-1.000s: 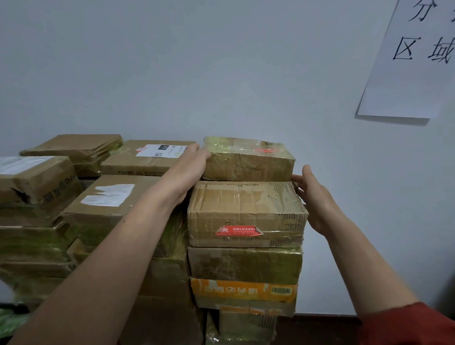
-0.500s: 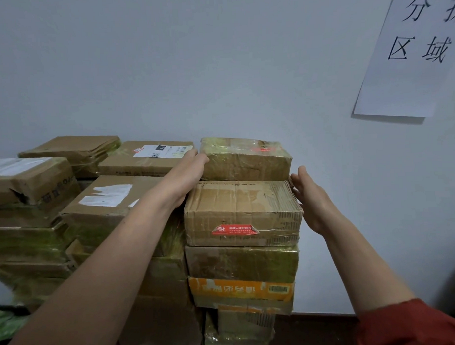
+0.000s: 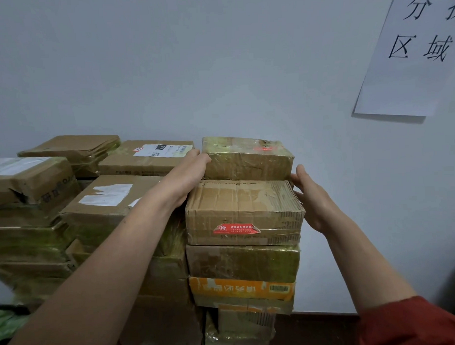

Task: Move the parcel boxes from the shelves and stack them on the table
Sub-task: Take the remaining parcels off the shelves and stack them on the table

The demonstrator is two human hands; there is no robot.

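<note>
I see only one camera, worn on the person's head, set close in front of the stacked brown cardboard parcel boxes point(image 3: 243, 213). It faces forward and a little down toward the pale grey wall point(image 3: 192, 70) just behind them. The left hand point(image 3: 187, 173) and right hand point(image 3: 312, 195) reach in from the near bottom edge to the right-hand stack. The wide lens also takes in lower piles far left and a white paper sheet with black characters point(image 3: 411, 70) high on the right.
</note>
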